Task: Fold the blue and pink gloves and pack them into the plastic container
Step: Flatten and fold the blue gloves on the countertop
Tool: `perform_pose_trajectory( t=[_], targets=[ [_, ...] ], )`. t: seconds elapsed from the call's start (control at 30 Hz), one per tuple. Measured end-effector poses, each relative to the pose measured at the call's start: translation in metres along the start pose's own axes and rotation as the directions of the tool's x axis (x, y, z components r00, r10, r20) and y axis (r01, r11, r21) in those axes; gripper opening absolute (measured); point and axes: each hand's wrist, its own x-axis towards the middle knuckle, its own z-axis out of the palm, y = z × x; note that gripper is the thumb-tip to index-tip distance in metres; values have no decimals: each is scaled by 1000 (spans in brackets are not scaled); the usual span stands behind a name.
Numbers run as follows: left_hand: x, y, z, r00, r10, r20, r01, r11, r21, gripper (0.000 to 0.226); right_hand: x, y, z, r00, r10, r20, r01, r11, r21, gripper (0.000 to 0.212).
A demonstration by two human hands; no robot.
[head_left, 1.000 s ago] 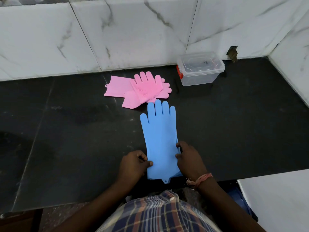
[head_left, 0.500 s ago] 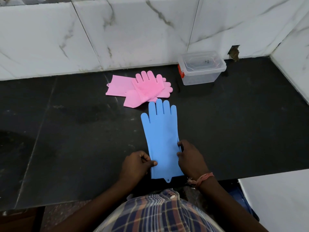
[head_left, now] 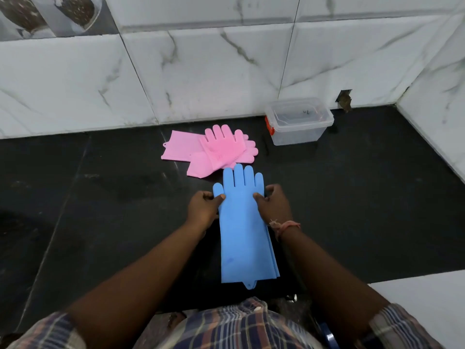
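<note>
Countertop: both hands seemingly pinch blue gloves.

Bright, even light w/ soft sheen on the white marble wall. Below the wall, the dark surface shows dull reflections, only faint shadows. Wide-angle bend curves the wall's tile lines; the wall's top-left corner and the near shirt look blurred.

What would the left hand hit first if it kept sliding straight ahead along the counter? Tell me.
Likely the pink gloves: the left hand points away from the body, and their cuff lies just ahead, though depth is unclear.
</note>
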Motion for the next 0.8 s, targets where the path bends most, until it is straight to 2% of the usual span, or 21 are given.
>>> perform_pose_trajectory(
  t=[0.13,0.27,0.5,0.63,0.8],
  targets=[
    [5,0,8,999,27,-38,-28,1000,-10,31,13,-4,12,998,56,-32,-56,998,15,24],
    [3,1,19,978,166,-125,-160,985,59,20,13,-1,16,993,13,-119,-21,998,-65,25],
    [3,1,26,986,93,-142,-88,995,45,17,13,-3,15,976,-49,-211,25,993,-114,22],
    [5,-2,26,990,52,-131,-48,998,37,22,19,-2,15,981,-46,-186,27,994,-105,20],
    [10,-7,25,984,90,-155,-66,987,149,22,19,3,17,986,-67,-156,47,991,-127,22]
  ],
)
